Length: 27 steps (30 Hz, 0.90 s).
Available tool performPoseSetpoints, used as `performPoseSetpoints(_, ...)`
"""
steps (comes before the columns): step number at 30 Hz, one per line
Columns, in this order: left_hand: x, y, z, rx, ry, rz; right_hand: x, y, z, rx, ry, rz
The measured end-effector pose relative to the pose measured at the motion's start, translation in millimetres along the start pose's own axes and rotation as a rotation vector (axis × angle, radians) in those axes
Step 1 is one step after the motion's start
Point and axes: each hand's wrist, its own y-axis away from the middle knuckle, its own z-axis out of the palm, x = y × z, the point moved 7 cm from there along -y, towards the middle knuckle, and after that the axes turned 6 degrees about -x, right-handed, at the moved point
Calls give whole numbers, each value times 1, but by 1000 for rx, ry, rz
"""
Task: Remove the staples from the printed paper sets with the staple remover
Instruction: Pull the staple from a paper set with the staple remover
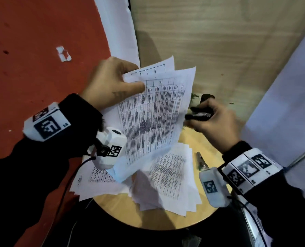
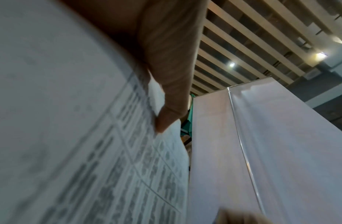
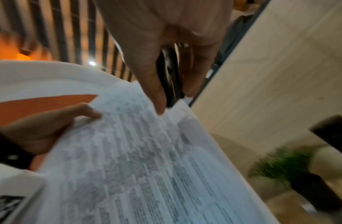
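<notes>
Holding printed paper set aloft at frame centre, left hand pinching its upper-left corner, probably to expose the staple. Gripping staple remover in right hand, centre right, above tabletop.

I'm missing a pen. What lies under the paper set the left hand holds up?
Under the raised paper set, loose printed sheets cover the round table. A pen-like object lies beside them; anything beneath is hidden.

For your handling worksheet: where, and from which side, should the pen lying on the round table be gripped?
Grip the pen across its mid-barrel, from above. It lies flat on the table, beside the loose sheets, its length running away from the person, so its long sides are free.
</notes>
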Motion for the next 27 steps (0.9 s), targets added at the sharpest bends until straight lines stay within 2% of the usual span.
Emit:
performPoseSetpoints(2, -1, -1, 2, -55, 24, 1, 21, -3, 11, -132, 3, 123)
performPoseSetpoints(4, 0, -2, 3, -129, 77, 15, 27, -7, 16, -196, -160, 186)
performPoseSetpoints(7, -5, -4, 4, -251, 132, 12, 11, -12, 20, -307, -291, 129)
performPoseSetpoints(11, -3, -3, 7, -369, 233, 16, -14, -10, 34, -546, -423, 151)
performPoseSetpoints(14, -2, -3, 8, -397, 238, 15, -21, -10, 39, -563, -444, 153)
performPoseSetpoints(16, -9, -4, 1, -348, 163, 22, -24, -11, 38, -526, -477, 156)
performPoseSetpoints(17, -18, -4, -8, -274, 104, 15, -24, -12, 36, -497, -511, 152)
performPoseSetpoints(19, -43, 0, -35, -26, 63, -23, -23, -17, 28, -417, -597, 130)
performPoseSetpoints(21, -72, 16, -48, 180, 214, -84, -19, -22, 22, -346, -676, 125)
performPoseSetpoints(22, -84, 26, -41, 199, 321, -124, -15, -24, 24, -332, -715, 133)
performPoseSetpoints(25, -118, 49, 7, 136, 589, -268, -5, -31, 38, -323, -799, 186)
performPoseSetpoints(27, -137, 60, 25, 176, 622, -371, 4, -35, 54, -301, -792, 238)
